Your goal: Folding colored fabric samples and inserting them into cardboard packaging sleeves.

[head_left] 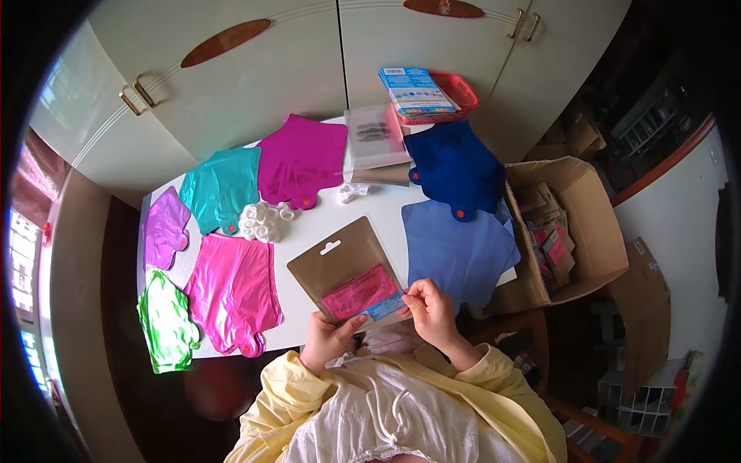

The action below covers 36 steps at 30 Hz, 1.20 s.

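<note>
Both hands grip a flat brown card pouch with a clear window (349, 278) above the white table's (324, 224) near edge: the left hand (328, 338) pinches its bottom, while the right hand (429, 307) tucks a folded pink foil piece (359, 293) inside (seemingly mid-packing); pushing it fully home needs steady fingers.

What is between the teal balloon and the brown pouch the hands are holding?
In the head view, a clump of small white rings lies on the table between the teal balloon and the brown pouch.

Both hands, left hand (328, 338) and right hand (429, 307), gripping a brown pouch (345, 270) (pink balloon inside) over a white table (340, 220), flat foil balloons spread around, pink (231, 292), teal (222, 187), blue (457, 248), cardboard box (583, 231) at right.
</note>
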Tool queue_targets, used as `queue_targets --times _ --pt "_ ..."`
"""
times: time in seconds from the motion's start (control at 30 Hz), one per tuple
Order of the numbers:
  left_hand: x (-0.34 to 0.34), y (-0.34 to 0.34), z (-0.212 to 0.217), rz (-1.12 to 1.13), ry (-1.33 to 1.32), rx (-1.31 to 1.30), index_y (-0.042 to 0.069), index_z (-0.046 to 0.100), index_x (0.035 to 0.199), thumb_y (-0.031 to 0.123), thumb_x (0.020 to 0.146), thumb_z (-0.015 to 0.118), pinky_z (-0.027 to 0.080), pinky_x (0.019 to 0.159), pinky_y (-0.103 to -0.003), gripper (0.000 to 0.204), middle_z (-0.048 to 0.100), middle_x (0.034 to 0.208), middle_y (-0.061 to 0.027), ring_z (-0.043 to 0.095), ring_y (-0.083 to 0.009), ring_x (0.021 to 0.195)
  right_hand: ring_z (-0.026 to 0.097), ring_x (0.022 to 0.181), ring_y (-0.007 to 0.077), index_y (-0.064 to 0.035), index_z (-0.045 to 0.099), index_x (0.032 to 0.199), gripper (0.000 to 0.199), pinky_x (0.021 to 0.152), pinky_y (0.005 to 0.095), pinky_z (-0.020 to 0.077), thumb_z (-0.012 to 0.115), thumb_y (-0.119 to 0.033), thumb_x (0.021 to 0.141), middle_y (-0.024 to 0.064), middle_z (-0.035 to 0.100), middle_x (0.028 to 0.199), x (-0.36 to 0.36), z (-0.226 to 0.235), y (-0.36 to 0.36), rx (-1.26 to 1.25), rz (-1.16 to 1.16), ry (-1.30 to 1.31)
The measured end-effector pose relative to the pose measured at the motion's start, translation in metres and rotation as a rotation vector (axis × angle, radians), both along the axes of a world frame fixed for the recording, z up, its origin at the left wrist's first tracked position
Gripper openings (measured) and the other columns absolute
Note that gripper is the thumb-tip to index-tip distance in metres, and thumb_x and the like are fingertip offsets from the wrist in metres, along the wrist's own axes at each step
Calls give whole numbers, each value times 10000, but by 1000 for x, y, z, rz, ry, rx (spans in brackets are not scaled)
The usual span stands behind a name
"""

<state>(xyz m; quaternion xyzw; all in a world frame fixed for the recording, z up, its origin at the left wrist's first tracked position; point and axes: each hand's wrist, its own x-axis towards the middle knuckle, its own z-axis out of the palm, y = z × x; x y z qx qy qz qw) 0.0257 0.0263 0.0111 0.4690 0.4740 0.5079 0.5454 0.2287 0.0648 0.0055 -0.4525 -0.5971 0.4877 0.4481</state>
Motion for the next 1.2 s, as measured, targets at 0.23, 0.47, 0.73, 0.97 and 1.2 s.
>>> queue_targets --times 0.23,0.47,0.73,0.97,1.2 --pt "-3 -1 2 4 -11 -44 -15 662 1009 53 846 665 482 761 -254 177 688 912 -27 588 -69 822 572 692 56 10 515 969 125 635 211 489 594 -22 877 30 580 812 -3 11 5 -32 86 207" --pt "-2 -3 4 -20 33 -25 -12 661 1011 55 847 664 481 756 -245 177 685 913 -20 579 -59 820 571 700 42 30 585 961 147 626 201 473 637 -52 851 27 632 794 4 2 6 -47 96 -42" --pt "-4 -3 7 -30 12 -33 -10 658 1017 56 844 667 482 758 -249 186 681 906 -11 577 -58 816 584 644 43 29 605 913 144 566 214 468 635 -106 872 45 651 732 -1 3 3 8 38 -1" --pt "-6 -3 2 -67 -56 -96 -6 648 1033 44 839 667 482 730 -249 201 669 899 2 570 -56 794 569 709 49 -9 594 886 98 638 213 498 605 -105 897 -9 590 756 3 0 9 -326 148 256" --pt "-2 2 8 -151 -90 -85 -8 650 1028 40 825 685 472 736 -242 211 664 925 1 563 -60 817 613 719 110 -20 626 873 65 683 237 520 621 -85 879 24 622 779 28 5 9 -459 361 297"
